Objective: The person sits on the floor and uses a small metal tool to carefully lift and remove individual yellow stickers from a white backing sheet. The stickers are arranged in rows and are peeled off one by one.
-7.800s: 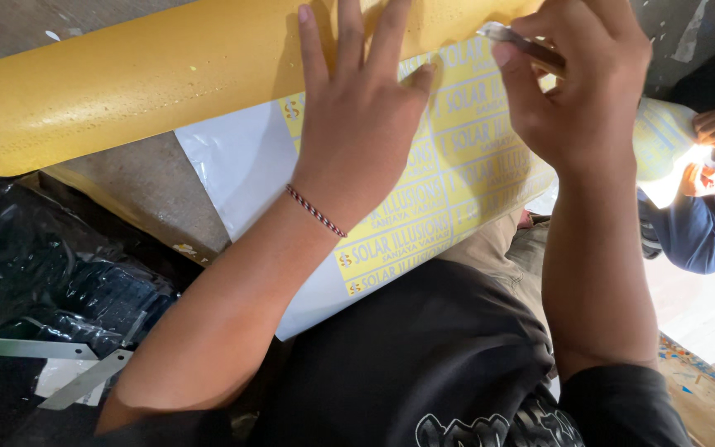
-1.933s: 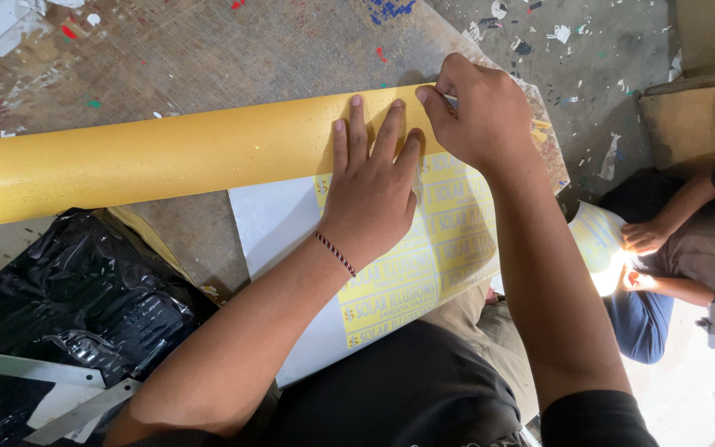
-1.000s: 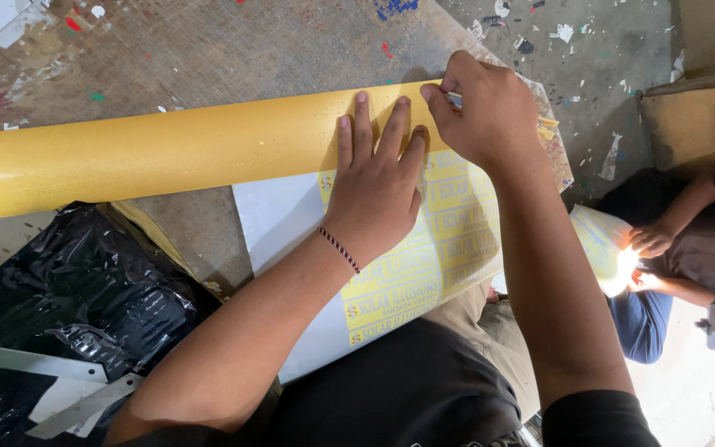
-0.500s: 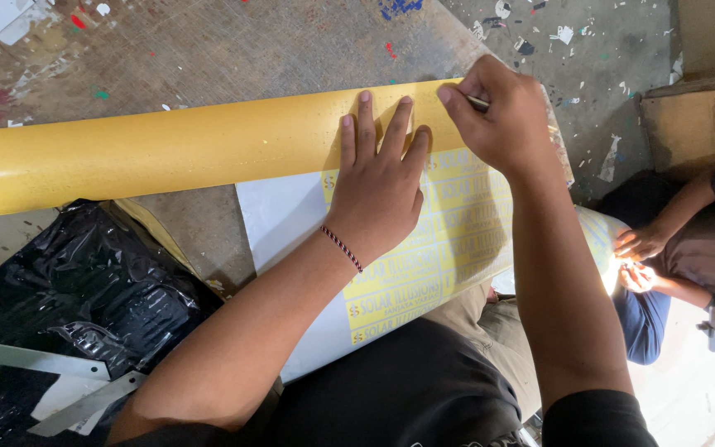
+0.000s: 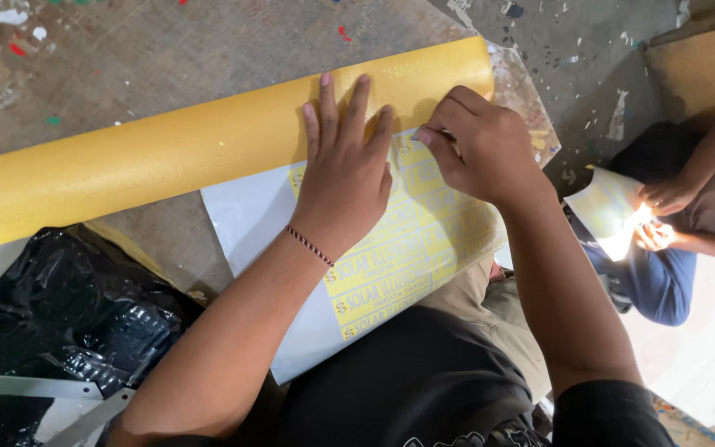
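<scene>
A sheet of yellow stickers on white backing (image 5: 391, 265) lies partly across the person's lap and partly on the floor, its upper edge running under the yellow vinyl roll (image 5: 167, 157) it unspools from. The left hand (image 5: 345, 178) rests flat on the sheet with its fingers spread open, fingertips lying up on the curve of the roll, a thin beaded bracelet (image 5: 308, 246) round the wrist. The right hand (image 5: 482, 149) sits just beside it at the sheet's top edge, its fingers curled shut around a thin tool (image 5: 444, 135) of which only a sliver shows; what kind of tool it is cannot be told. The stickers are small yellow rectangles in tidy rows, smooth and slightly glossy, while the bare white margin of the backing is matte. The roll is a long cylinder with a faintly pebbled skin, lying slantwise across a rough grey concrete floor (image 5: 208, 50) flecked with paint spots and scraps of paper. To the lower left is a crumpled black plastic bag (image 5: 51, 323), shiny and wrinkled, with flat metal strips (image 5: 35, 387) lying against it. At the right edge another person's hands (image 5: 659, 215) hold a curling pale sheet (image 5: 610, 207) that catches bright light, and a brown cardboard piece (image 5: 697, 66) lies at the upper right
</scene>
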